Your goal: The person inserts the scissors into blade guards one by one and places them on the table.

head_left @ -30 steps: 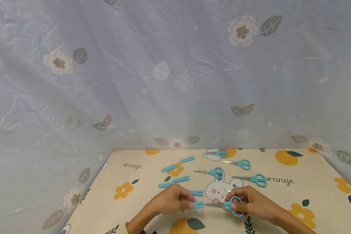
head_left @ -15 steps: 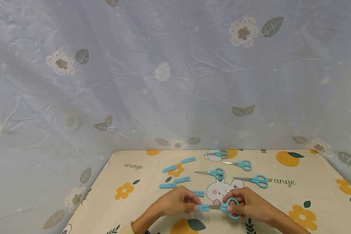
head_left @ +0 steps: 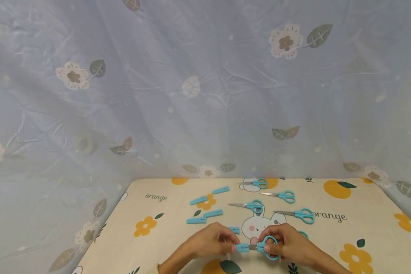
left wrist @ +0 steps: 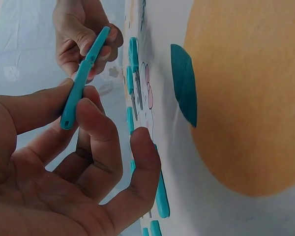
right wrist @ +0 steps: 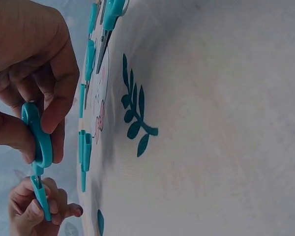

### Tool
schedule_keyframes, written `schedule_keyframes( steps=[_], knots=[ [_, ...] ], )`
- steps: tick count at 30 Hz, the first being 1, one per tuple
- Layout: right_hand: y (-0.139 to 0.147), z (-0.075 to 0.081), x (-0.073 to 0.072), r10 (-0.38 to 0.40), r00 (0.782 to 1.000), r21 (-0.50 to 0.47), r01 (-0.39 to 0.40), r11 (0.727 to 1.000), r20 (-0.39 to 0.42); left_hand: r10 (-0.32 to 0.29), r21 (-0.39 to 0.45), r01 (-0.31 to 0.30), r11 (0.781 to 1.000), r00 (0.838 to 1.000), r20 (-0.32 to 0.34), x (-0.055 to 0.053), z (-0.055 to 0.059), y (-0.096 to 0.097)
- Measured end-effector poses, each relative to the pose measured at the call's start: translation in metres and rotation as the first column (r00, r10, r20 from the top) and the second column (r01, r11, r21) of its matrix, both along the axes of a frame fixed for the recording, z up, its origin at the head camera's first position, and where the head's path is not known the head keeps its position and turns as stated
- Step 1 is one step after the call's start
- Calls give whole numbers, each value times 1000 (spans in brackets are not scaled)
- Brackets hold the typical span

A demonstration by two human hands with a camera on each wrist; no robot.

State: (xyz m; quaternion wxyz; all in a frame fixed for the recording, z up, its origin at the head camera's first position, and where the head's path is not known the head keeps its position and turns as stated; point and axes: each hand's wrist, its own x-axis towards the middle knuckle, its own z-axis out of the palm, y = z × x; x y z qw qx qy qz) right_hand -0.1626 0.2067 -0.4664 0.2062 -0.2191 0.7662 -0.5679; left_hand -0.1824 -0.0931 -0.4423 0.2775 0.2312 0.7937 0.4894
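In the head view my left hand [head_left: 213, 242] pinches a light blue scissors cover [head_left: 242, 248] between thumb and fingers, its slotted mouth turned right. My right hand [head_left: 289, 242] grips the light blue handle of a pair of scissors [head_left: 270, 248], blades pointing left. The blades run into the cover, and a short stretch of metal [head_left: 252, 247] shows between cover and handle. From the left wrist, cover [left wrist: 76, 96] and handle [left wrist: 98, 43] form a slightly bent line, raised off the tabletop. In the right wrist view the thumb and fingers hold the handle loop [right wrist: 38, 135].
Several uncovered scissors [head_left: 299, 215] lie beyond the hands at centre and right, one partly hidden behind my right hand. Several loose blue covers [head_left: 196, 220] lie to their left. The patterned tablecloth [head_left: 171, 236] ends at a floral curtain [head_left: 205, 114].
The blades have slid further into the cover, so less metal shows. My left hand has moved right with the cover, while my right hand has shifted slightly left with the scissors.
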Motion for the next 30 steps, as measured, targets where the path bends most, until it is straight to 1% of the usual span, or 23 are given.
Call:
schedule_keyframes(
  steps=[4, 8, 13, 18, 21, 23, 27, 30],
  knots=[
    [0, -2, 2, -24, 1000, 28, 25, 999, -20, 10, 20, -10, 1000, 1000, 9, 2, -4, 2],
    [-1, -3, 3, -23, 999, 31, 24, 999, -34, 26, 31, -26, 999, 1000, 8, 4, -7, 3],
    [-3, -3, 2, -33, 998, 24, 34, 999, -45, 40, 32, -40, 999, 999, -3, 4, -7, 5],
    [-2, -2, 0, -40, 999, 14, 40, 999, 3, 31, 12, -31, 999, 999, -32, 4, -3, 7],
    [-2, -2, -1, -34, 999, -8, 35, 999, 42, 24, -1, -24, 1000, 999, -47, 3, -2, 8],
    [-1, -3, -1, -28, 998, -23, 29, 999, 52, 20, -8, -21, 1000, 998, -55, 2, -2, 9],
    [-2, -5, -2, -7, 997, -60, 12, 998, 80, 34, -16, -35, 999, 997, -65, 3, -2, 10],
    [-4, -6, 0, -22, 995, -48, 27, 998, 102, 55, -15, -55, 998, 997, -49, 4, -4, 11]
  ],
)
